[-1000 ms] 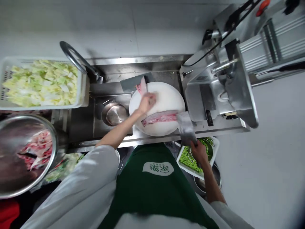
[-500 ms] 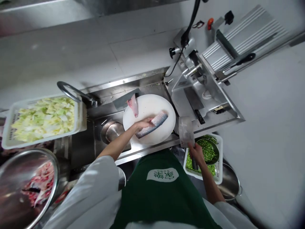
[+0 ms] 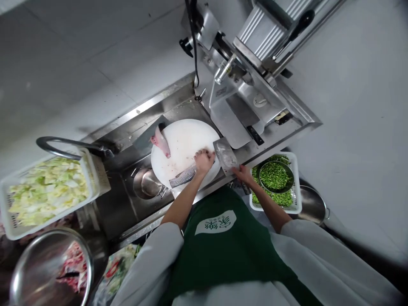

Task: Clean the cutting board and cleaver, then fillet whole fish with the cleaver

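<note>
On the round white cutting board [image 3: 181, 136] lies a fish fillet [image 3: 184, 176] with grey scaly skin showing. My left hand [image 3: 204, 161] is closed over its right end, fingers curled, hiding that part. A cleaver [image 3: 225, 155] is in my right hand [image 3: 242, 173], gripped by the handle. Its broad blade sits at the board's right edge, close to my left hand and apart from the visible fillet. Another pale pink piece of fish [image 3: 162, 142] rests at the board's upper left edge.
A metal slicing machine [image 3: 242, 85] stands behind on the right, with a second knife [image 3: 245, 121] at its base. Left are a faucet [image 3: 73, 144], a basket of chopped cabbage [image 3: 47, 191] and a steel bowl [image 3: 51, 272]. Chopped greens [image 3: 276, 176] fill a basket at right.
My left hand has moved to the fillet's right end, and the fillet lies turned, its tail end at lower left. The cleaver has come left to the board's edge. The view has swung.
</note>
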A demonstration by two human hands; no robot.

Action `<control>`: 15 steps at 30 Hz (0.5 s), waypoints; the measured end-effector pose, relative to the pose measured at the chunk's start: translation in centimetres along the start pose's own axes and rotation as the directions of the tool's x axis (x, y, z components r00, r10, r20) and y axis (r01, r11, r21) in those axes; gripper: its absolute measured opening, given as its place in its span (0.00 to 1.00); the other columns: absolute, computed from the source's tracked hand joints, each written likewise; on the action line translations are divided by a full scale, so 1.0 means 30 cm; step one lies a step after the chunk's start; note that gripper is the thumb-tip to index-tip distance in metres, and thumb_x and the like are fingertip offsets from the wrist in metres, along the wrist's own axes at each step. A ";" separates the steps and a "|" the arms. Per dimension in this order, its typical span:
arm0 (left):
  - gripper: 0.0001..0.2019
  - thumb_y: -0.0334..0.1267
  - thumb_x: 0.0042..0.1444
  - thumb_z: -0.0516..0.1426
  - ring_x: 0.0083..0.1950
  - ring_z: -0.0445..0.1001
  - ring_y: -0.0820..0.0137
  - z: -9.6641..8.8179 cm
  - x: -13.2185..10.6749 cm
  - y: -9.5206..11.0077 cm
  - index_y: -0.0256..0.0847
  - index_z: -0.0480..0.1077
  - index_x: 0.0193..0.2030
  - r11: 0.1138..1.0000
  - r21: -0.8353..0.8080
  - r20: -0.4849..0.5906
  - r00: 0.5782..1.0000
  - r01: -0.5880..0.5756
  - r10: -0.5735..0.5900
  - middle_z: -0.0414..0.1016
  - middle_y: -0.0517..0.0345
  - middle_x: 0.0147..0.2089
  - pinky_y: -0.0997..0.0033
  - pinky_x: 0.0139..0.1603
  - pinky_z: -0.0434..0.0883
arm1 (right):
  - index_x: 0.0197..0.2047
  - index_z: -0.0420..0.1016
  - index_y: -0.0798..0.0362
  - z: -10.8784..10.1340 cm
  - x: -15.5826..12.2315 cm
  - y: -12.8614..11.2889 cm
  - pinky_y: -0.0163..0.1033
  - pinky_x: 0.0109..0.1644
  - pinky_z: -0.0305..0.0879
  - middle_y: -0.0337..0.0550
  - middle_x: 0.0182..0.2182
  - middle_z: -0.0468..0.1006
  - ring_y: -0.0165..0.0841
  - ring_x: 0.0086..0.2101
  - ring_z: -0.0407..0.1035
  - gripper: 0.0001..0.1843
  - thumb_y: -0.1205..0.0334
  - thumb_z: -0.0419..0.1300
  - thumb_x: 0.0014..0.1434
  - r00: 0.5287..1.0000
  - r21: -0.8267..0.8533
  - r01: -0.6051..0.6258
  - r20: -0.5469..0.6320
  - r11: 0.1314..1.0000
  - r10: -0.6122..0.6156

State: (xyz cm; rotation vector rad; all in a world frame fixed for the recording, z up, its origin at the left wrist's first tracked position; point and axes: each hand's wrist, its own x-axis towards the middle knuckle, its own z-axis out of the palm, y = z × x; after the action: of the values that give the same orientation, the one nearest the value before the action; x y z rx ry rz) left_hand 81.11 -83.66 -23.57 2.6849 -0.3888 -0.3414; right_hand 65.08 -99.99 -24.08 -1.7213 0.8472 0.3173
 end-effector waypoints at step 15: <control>0.14 0.29 0.55 0.57 0.49 0.65 0.57 0.035 -0.040 -0.052 0.48 0.53 0.30 0.992 -0.123 -0.276 0.961 -0.026 -0.009 0.65 0.51 0.40 0.51 0.58 0.66 | 0.41 0.77 0.55 0.043 0.188 -0.146 0.35 0.27 0.65 0.36 0.16 0.69 0.33 0.18 0.68 0.15 0.51 0.58 0.70 0.981 -0.123 0.143 0.147 0.982 -0.125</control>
State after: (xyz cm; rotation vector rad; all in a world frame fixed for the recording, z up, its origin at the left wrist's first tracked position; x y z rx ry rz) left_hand 80.03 -82.26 -24.96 2.5574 -0.2845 0.0136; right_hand 72.31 -100.45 -24.71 -1.8476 0.6164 0.4051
